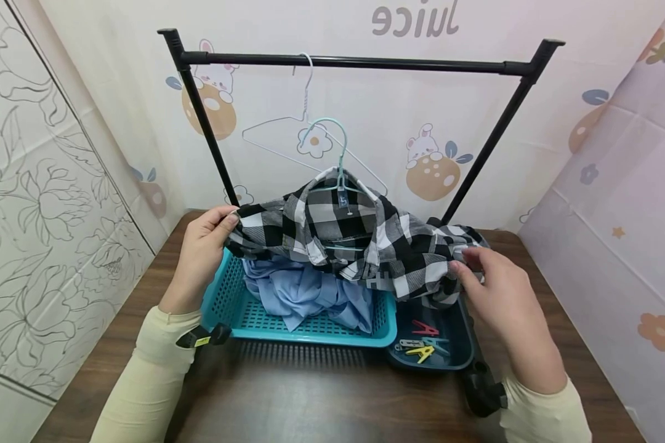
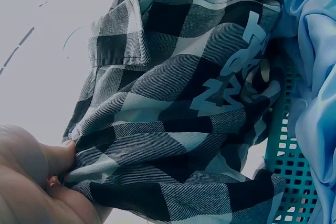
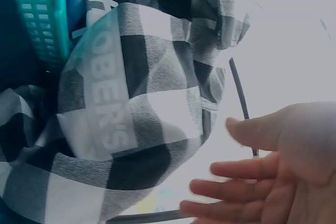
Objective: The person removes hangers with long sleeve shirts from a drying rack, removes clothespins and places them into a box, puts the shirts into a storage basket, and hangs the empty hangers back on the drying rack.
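Note:
A black-and-white checked shirt (image 1: 340, 240) lies spread over the basket, with a mint-green hanger (image 1: 340, 147) inside its collar and the hook standing up. At the shirt's left side my left hand (image 1: 202, 258) pinches the cloth between thumb and fingers; the left wrist view shows this grip on the shirt (image 2: 157, 119). My right hand (image 1: 501, 301) is beside the shirt's right side. In the right wrist view, the right hand (image 3: 273, 166) has its fingers extended and stands apart from the shirt (image 3: 152, 82), which shows pale lettering.
A black rack (image 1: 366, 61) stands behind, with a white wire hanger (image 1: 279, 120) hooked on its bar. Light-blue cloth (image 1: 310, 295) lies in a teal basket (image 1: 299, 335). Beside it, a dark tray (image 1: 465, 344) holds several clothes pegs (image 1: 421, 352). All rest on a wooden table (image 1: 288, 400).

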Action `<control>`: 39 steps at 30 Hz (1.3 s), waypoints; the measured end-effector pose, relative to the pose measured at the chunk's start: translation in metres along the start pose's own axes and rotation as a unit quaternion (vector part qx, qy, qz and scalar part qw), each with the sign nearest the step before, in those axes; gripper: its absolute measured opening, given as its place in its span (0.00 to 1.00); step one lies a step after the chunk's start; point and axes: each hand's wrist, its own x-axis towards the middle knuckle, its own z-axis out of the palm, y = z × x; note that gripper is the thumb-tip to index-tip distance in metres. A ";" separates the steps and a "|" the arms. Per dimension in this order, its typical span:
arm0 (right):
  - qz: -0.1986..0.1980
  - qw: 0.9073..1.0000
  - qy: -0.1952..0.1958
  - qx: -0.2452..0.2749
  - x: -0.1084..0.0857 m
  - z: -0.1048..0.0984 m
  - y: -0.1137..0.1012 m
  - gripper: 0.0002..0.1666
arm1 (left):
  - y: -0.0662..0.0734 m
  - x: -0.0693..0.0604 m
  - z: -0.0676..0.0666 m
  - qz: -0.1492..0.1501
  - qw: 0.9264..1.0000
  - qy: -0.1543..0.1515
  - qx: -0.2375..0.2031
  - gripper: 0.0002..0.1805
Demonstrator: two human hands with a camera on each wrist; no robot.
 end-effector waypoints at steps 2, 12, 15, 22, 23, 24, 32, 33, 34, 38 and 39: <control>-0.023 0.999 0.025 0.022 0.000 0.002 -0.002 0.31 | 0.000 0.000 0.000 0.000 1.000 -0.001 -0.001 0.18; -0.117 0.987 0.057 0.096 0.009 0.019 -0.001 0.26 | 0.000 0.000 -0.001 -0.003 1.000 -0.002 -0.001 0.18; -0.115 0.986 0.070 0.095 0.011 0.023 0.000 0.25 | 0.000 0.000 -0.001 -0.003 1.000 -0.005 -0.002 0.18; -0.108 0.983 0.100 0.113 0.016 0.029 0.002 0.20 | 0.001 0.000 -0.002 0.001 1.000 -0.013 0.008 0.19; -0.105 0.982 0.102 0.117 0.016 0.029 0.002 0.19 | 0.000 0.000 -0.002 0.001 1.000 -0.014 0.010 0.19; -0.103 0.982 0.103 0.120 0.016 0.029 0.003 0.18 | 0.000 0.000 -0.002 0.001 1.000 -0.015 0.010 0.19; -0.098 0.984 0.097 0.113 0.017 0.030 0.004 0.12 | -0.001 0.001 -0.002 0.005 1.000 -0.023 0.009 0.19; -0.100 0.985 0.093 0.107 0.017 0.030 0.004 0.11 | -0.001 0.001 -0.002 0.006 1.000 -0.024 0.010 0.18; -0.101 0.986 0.089 0.101 0.018 0.030 0.004 0.10 | -0.001 0.001 -0.002 0.007 1.000 -0.025 0.011 0.17; -0.101 0.987 0.087 0.085 0.019 0.031 0.004 0.09 | -0.001 0.001 -0.002 0.013 0.999 -0.028 0.006 0.14; -0.099 0.988 0.089 0.084 0.019 0.031 0.003 0.09 | -0.001 0.001 -0.002 0.015 0.999 -0.030 0.003 0.14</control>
